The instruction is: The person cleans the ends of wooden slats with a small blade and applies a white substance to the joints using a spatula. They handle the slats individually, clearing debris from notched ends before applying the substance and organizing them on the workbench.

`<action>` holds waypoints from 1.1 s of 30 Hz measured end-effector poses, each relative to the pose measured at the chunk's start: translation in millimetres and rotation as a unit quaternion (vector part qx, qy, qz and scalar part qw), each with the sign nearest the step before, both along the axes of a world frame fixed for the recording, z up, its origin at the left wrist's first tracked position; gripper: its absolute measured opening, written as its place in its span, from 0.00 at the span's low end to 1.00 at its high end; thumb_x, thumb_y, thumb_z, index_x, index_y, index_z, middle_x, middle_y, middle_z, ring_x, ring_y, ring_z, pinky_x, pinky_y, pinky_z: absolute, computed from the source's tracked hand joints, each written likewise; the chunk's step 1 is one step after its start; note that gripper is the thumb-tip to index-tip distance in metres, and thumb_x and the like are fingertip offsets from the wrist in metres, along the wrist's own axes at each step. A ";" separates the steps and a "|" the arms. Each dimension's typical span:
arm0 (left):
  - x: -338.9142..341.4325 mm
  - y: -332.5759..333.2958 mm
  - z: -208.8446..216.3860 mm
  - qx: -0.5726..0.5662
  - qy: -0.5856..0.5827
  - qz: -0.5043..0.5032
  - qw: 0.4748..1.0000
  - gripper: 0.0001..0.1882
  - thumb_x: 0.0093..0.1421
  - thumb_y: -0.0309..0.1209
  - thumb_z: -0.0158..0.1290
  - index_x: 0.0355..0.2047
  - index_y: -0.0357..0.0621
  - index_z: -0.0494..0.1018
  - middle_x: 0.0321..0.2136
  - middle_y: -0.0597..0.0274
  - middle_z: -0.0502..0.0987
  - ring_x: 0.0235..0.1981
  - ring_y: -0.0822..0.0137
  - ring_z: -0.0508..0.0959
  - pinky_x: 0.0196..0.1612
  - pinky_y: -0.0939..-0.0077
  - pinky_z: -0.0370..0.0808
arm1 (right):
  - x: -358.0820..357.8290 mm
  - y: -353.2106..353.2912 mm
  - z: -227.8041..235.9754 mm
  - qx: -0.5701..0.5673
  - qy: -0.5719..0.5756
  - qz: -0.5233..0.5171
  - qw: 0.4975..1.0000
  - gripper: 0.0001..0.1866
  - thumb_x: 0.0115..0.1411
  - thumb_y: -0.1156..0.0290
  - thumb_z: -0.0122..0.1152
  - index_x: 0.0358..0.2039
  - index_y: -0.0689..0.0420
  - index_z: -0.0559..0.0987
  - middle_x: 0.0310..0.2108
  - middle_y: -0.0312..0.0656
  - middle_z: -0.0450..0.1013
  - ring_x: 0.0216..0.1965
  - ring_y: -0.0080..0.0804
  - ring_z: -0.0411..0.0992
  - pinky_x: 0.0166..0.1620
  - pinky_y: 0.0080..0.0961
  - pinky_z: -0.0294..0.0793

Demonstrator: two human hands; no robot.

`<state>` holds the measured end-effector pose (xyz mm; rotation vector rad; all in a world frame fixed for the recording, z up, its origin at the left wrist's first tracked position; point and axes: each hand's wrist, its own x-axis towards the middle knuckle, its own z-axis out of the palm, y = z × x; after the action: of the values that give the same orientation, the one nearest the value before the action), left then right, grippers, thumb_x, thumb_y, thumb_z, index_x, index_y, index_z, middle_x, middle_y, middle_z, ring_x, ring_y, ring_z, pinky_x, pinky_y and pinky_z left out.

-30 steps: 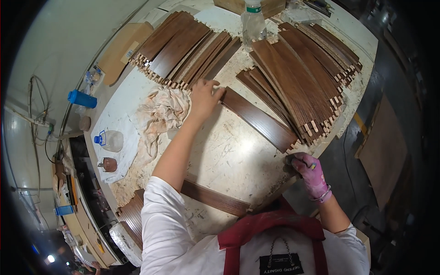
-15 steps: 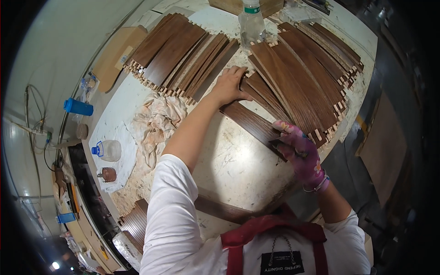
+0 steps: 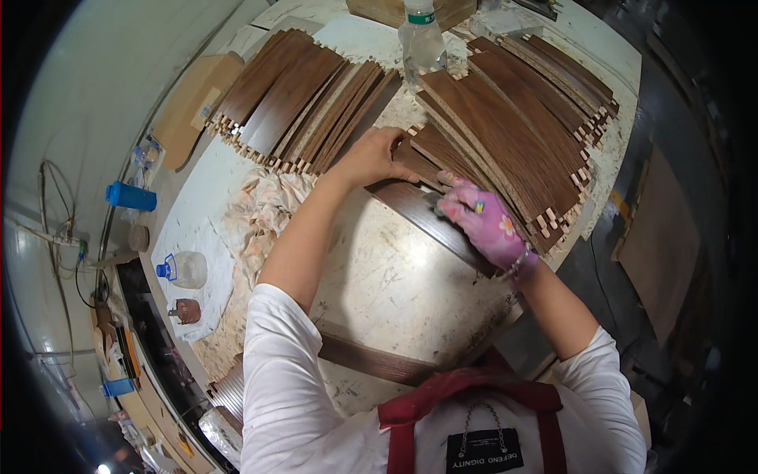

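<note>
A dark brown wooden board with a grooved, shiny face lies across the pale worktable in front of me. My left hand, bare, is at its far left end. The left thumb points along the far edge, and the bent fingers wrap round the board ends there. My right hand wears a pink flowered glove. Its bent fingers press over the middle of the board, covering part of it. Just beyond both hands, dark boards with pale dowel-like ends lie in an overlapping, fanned pile.
Another fanned pile of boards lies at the far left. A clear bottle stands between the piles. A crumpled cloth, a blue-capped jug and a small brown container are on the left. A single board lies along the near edge.
My right hand has moved left and away from me, from the board's right end onto its middle. My left hand has shifted slightly left and nearer.
</note>
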<state>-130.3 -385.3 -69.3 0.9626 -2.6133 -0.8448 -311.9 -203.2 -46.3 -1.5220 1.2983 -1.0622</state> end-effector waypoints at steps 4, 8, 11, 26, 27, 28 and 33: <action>10.9 9.0 2.0 -0.031 -0.034 -0.012 0.999 0.41 0.37 0.48 0.69 0.47 0.33 0.71 0.42 0.47 0.75 0.46 0.52 0.71 0.50 0.66 0.68 | -3.0 -7.8 -23.0 0.041 -0.090 -0.036 0.994 0.15 0.60 0.63 0.57 0.35 0.65 0.78 0.47 0.50 0.73 0.56 0.35 0.65 0.53 0.27 0.65; 26.2 28.0 28.3 -0.027 -0.085 0.019 0.996 0.39 0.38 0.46 0.69 0.48 0.35 0.70 0.41 0.50 0.75 0.47 0.55 0.69 0.50 0.68 0.68 | 0.4 -7.1 -5.8 0.126 -0.146 -0.061 0.979 0.16 0.61 0.63 0.57 0.36 0.66 0.78 0.54 0.49 0.68 0.53 0.30 0.67 0.53 0.25 0.65; 53.5 40.9 47.7 -0.080 -0.061 0.034 0.994 0.41 0.39 0.50 0.67 0.48 0.35 0.70 0.42 0.49 0.75 0.48 0.53 0.71 0.50 0.66 0.69 | -3.5 -15.3 -15.5 0.103 -0.222 -0.065 0.967 0.16 0.60 0.63 0.58 0.37 0.66 0.78 0.52 0.46 0.71 0.48 0.27 0.69 0.53 0.23 0.65; 182.1 183.1 47.5 0.230 0.113 0.240 0.936 0.37 0.41 0.36 0.68 0.52 0.47 0.65 0.45 0.60 0.71 0.46 0.65 0.71 0.49 0.69 0.69 | -20.9 -22.2 -31.5 0.120 -0.172 0.012 0.978 0.11 0.58 0.65 0.60 0.35 0.61 0.78 0.44 0.41 0.74 0.43 0.23 0.70 0.49 0.18 0.67; 174.8 185.6 41.6 0.248 0.103 0.223 0.937 0.37 0.42 0.36 0.67 0.53 0.47 0.65 0.46 0.59 0.70 0.46 0.64 0.71 0.50 0.69 0.69 | -20.9 -18.9 -38.4 0.086 -0.220 0.017 0.972 0.11 0.58 0.66 0.61 0.34 0.60 0.78 0.47 0.43 0.73 0.45 0.24 0.69 0.51 0.20 0.65; 170.1 189.5 35.1 0.251 0.103 0.232 0.934 0.37 0.42 0.36 0.67 0.53 0.47 0.65 0.46 0.59 0.70 0.46 0.64 0.71 0.50 0.69 0.69 | -19.8 -14.8 -35.3 0.096 -0.209 0.024 0.973 0.10 0.58 0.66 0.61 0.34 0.60 0.78 0.48 0.43 0.72 0.46 0.24 0.69 0.52 0.21 0.64; 165.8 207.7 -0.5 0.165 0.057 0.183 0.967 0.36 0.40 0.35 0.69 0.51 0.45 0.68 0.47 0.55 0.70 0.50 0.58 0.69 0.52 0.68 0.68 | -5.8 11.9 -33.0 0.135 -0.191 0.050 0.971 0.11 0.58 0.64 0.61 0.33 0.59 0.79 0.48 0.43 0.73 0.45 0.24 0.70 0.52 0.21 0.65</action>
<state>35.6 -177.7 -69.9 1.3809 -2.1376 -1.2105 -317.7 -191.3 -79.2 -1.1023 1.0368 -1.0073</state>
